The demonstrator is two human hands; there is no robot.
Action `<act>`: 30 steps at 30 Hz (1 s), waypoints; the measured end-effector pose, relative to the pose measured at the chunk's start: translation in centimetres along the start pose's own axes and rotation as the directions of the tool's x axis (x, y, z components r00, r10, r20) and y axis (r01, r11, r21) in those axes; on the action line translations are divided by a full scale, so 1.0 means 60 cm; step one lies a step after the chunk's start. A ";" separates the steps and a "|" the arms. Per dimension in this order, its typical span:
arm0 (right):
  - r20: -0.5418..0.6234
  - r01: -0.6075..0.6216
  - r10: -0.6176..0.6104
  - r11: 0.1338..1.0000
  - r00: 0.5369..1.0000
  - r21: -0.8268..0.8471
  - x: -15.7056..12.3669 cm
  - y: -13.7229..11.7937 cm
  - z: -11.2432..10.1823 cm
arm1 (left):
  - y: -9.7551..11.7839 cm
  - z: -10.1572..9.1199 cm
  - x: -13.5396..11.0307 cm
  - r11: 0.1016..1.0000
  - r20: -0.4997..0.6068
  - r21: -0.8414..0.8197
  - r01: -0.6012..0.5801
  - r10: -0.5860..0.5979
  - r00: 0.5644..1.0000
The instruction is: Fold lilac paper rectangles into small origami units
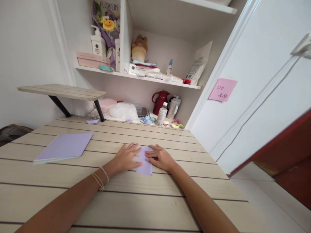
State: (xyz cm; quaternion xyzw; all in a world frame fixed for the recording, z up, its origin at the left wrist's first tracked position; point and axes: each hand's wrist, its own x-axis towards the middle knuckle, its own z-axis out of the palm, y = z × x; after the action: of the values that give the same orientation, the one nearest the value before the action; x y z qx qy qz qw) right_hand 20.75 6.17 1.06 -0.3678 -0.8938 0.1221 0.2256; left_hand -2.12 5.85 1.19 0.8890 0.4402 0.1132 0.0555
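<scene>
A narrow strip of purple paper [145,168], which looks folded, lies on the wooden table between my hands. My left hand [126,158] rests on the tabletop with fingers spread, its thumb and fingertips touching the paper's left edge. From the other side my right hand [161,158] lies over the right edge, fingers stretched out and pressing on the paper. The paper's right edge is partly hidden under that hand. Further left lies a stack of coloured paper [66,145], purple on top with pale green beneath.
A small raised wooden shelf [60,90] on black legs stands at the back left. Behind the table, a cabinet holds a bottle [161,114], a red jug [160,102], a tumbler [174,107] and folded paper pieces [147,120]. A pink note [223,89] sticks to the right wall.
</scene>
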 end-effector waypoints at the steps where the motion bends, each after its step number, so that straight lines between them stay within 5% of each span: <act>1: -0.004 0.000 0.000 1.000 1.000 0.004 0.000 0.001 0.000 | 0.000 0.001 0.000 1.000 -0.001 -0.001 0.002 -0.002 1.000; 12: -0.003 0.002 -0.002 1.000 1.000 0.004 -0.002 0.002 0.000 | 0.006 -0.009 -0.005 1.000 -0.008 0.023 -0.013 0.013 1.000; 20: 0.022 -0.007 0.007 1.000 1.000 0.001 -0.003 0.000 -0.002 | 0.010 -0.016 0.000 0.987 -0.001 0.072 -0.144 0.145 0.989; 30: 0.174 0.021 -0.014 0.999 0.985 -0.036 -0.013 -0.006 -0.030 | -0.007 0.000 0.005 0.995 0.054 0.011 -0.103 0.102 0.993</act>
State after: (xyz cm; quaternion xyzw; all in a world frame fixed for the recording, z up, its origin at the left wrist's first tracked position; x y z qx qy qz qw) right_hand 21.91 5.46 2.55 -0.3522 -0.9154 0.1346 0.1411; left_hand -2.27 6.39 1.15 0.9136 0.3929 0.0890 0.0553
